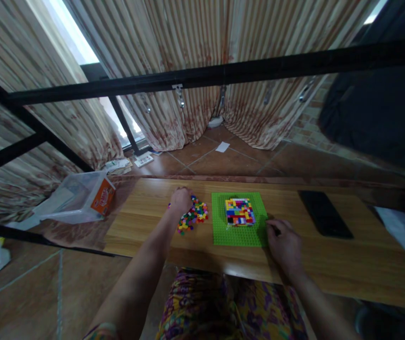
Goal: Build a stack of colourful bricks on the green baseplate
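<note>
A heap of loose, small toy bricks (198, 211) in many colours lies on the wooden table. My left hand (181, 200) reaches down at the heap's far left side; its back faces me and its fingertips are hidden. To the right of the heap lies a green studded baseplate (220, 233). On it stands a rectangular block of multicoloured bricks (240, 212), packed closely together. My right hand (284, 242) is at the baseplate's right edge, fingers curled, with thumb and forefinger closed on that edge.
A black phone-like slab (324, 213) lies on the table (146, 208) to the right. Beyond the table's left end is a clear plastic box (78, 196) with an orange label. A dark metal bar (202, 78) crosses in front of the curtains. White papers (400, 226) are at the far right.
</note>
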Action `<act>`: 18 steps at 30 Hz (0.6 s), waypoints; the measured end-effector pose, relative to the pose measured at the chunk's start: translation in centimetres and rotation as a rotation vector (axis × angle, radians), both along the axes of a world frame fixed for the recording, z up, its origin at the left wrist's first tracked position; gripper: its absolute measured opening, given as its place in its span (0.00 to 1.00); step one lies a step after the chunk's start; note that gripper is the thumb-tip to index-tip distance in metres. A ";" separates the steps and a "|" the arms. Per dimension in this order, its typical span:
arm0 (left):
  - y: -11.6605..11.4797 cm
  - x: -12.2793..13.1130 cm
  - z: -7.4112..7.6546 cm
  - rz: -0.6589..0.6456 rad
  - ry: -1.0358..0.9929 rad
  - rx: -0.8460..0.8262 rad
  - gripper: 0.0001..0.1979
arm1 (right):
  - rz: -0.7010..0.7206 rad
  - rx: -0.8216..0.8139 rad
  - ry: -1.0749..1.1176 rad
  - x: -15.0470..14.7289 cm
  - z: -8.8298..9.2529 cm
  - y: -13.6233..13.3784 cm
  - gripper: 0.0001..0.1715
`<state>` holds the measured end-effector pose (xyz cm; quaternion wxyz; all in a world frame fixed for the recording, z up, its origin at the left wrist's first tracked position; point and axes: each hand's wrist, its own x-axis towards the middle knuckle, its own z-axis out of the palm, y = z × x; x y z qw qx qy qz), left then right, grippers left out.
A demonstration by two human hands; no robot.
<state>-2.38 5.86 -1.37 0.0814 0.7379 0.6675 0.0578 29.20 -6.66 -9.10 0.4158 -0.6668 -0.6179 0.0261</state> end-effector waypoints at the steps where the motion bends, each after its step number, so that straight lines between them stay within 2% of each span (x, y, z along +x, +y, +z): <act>1: 0.1 0.0 0.0 -0.015 0.010 -0.010 0.19 | -0.003 -0.002 -0.002 0.0 0.0 0.0 0.14; 10: 0.9 0.1 -0.3 -0.064 0.103 -0.044 0.17 | -0.005 0.005 0.014 -0.1 0.1 0.1 0.14; 18: -0.1 -0.1 0.3 -0.039 0.132 -0.032 0.15 | -0.002 0.005 0.025 -0.3 0.3 0.1 0.13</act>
